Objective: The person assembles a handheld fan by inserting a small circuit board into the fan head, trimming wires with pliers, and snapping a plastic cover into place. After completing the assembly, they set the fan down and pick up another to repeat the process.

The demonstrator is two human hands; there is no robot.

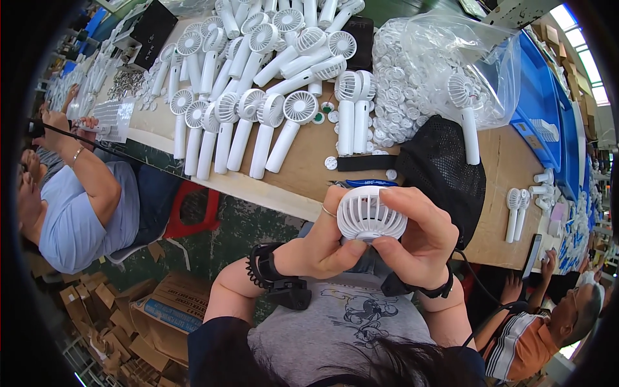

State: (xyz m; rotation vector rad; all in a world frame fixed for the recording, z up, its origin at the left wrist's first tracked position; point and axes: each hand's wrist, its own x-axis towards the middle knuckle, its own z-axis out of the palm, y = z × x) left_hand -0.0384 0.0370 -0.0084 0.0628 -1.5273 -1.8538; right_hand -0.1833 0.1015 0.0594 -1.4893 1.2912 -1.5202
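Note:
Between both hands, in front of my chest, is a white handheld fan (372,213) with its slatted cage toward me. My left hand (327,242) grips the cage's left side, thumb at its lower edge. Fingers of my right hand (422,235) close round the right side, the thumb pressing below. The fan's handle is hidden from view. Just beyond the hands lie a blue tool (371,183) and a black strap (367,162). A pair of white fans (346,119) stands past them, and small white round caps (331,162) are scattered nearby.
Many white fans (261,138) crowd the table's left and back. A clear bag of white round parts (403,84) sits behind a black mesh bag (445,174). One fan (471,135) leans there. Blue trays (538,97) line the right. Co-workers sit at left (84,213) and right (525,338).

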